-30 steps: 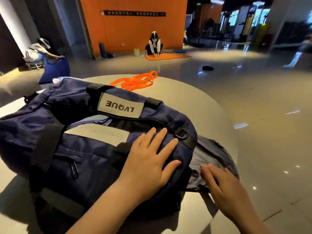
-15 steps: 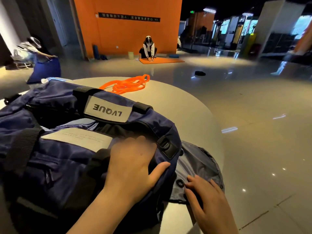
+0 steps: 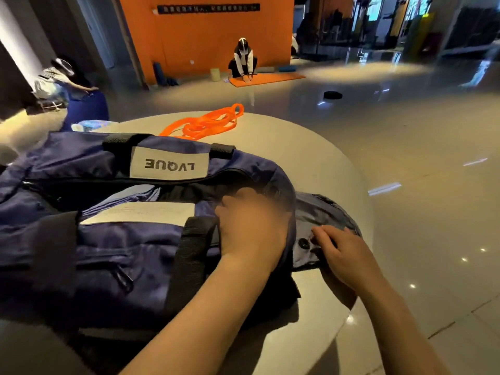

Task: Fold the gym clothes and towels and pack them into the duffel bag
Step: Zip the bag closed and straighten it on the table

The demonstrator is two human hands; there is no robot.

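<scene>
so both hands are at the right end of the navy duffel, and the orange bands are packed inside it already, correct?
Not quite. The head view shows the orange bands lying loose on the round table beyond the duffel bag, not inside it. The rest holds: the left hand and the right hand are both at the bag's right end.

dim indoor | floor (image 3: 405, 185) glare | left hand (image 3: 251, 226) motion-blurred | wide-angle edges bent

Left hand (image 3: 251, 228) went from flat to curled on duffel bag (image 3: 108, 239) end
</scene>
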